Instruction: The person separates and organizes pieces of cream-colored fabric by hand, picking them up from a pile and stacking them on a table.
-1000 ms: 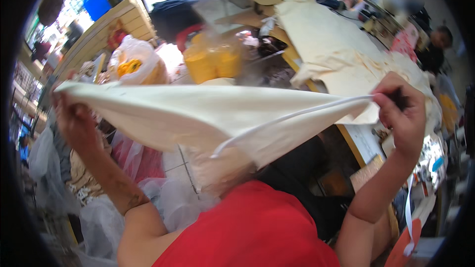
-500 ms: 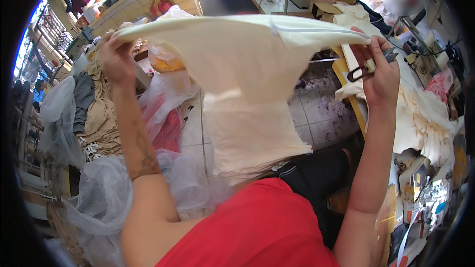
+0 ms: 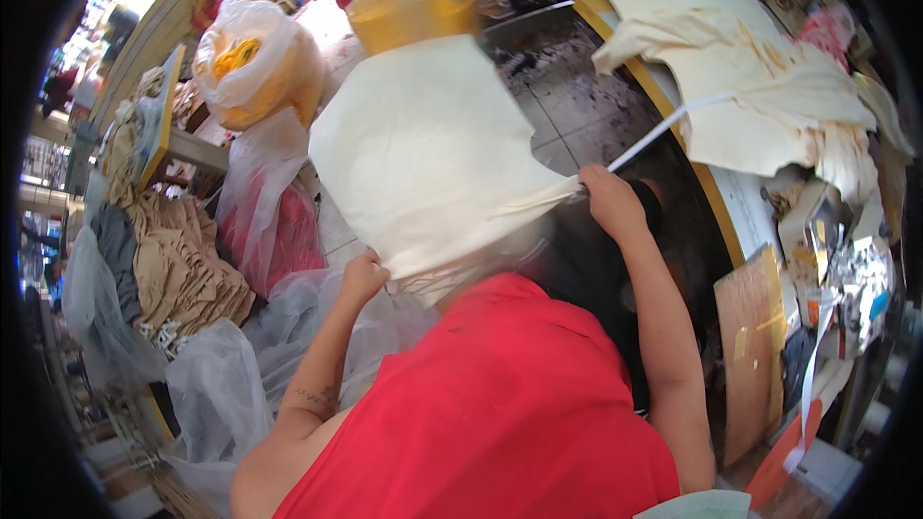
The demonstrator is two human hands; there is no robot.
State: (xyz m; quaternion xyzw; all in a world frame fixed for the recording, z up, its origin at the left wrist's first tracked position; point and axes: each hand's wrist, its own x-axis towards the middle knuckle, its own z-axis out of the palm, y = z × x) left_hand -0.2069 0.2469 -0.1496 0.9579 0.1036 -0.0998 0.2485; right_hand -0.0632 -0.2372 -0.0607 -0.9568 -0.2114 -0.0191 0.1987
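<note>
A cream garment piece (image 3: 423, 144) is stretched out in front of me, its far part spread flat. My left hand (image 3: 363, 279) grips its near left corner between closed fingers. At the near right corner, my right hand (image 3: 612, 202) is closed on the bunched edge. A narrow white strip (image 3: 663, 132) runs from beside my right hand toward the table on the right. Whether my right hand also holds a small tool is hidden. Beneath the garment's near edge, more cream cloth (image 3: 418, 286) shows, partly covered and blurred.
Clear plastic bags with yellow (image 3: 260, 67) and red cloth (image 3: 288, 240) stand at left, near a brown cloth pile (image 3: 183, 269). On the right, a yellow-edged table (image 3: 716, 197) carries cream pieces (image 3: 750, 86) and a sewing machine (image 3: 836, 250). Scraps litter the tiled floor (image 3: 567, 101).
Both hands have come down and closer to my body, bringing the garment from raised in the air to spread low. The snips seen in my right hand no longer show. My view has tilted down.
</note>
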